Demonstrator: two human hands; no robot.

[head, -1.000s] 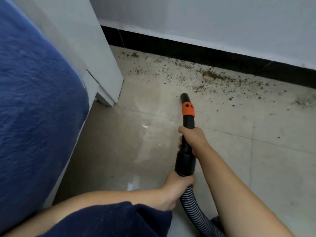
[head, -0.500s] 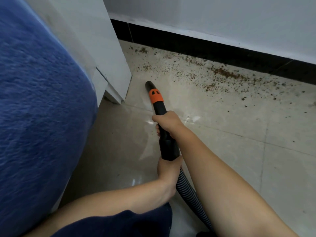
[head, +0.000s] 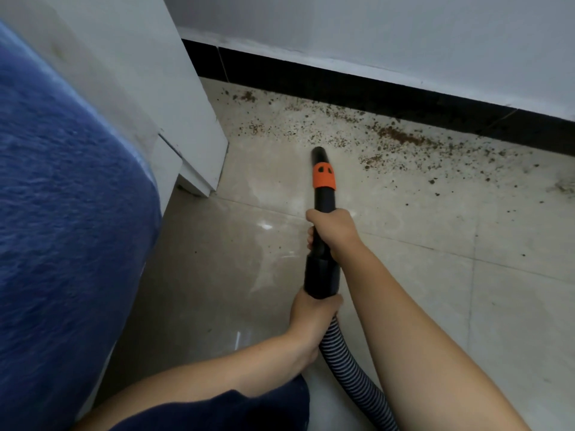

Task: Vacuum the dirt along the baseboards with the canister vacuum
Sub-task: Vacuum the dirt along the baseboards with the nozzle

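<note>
Now | both hands: right hand [head: 334,230] grips nozzle tube [head: 323,194] | left hand [head: 311,318] grips hose [head: 348,359]

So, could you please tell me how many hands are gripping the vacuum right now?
2: the right hand grips the black plastic vacuum wand further forward; the left hand grips where the ribbed grey hose begins.

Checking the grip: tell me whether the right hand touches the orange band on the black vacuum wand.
Apart. The head view shows bare black vacuum wand between the right hand and the orange band.
</note>
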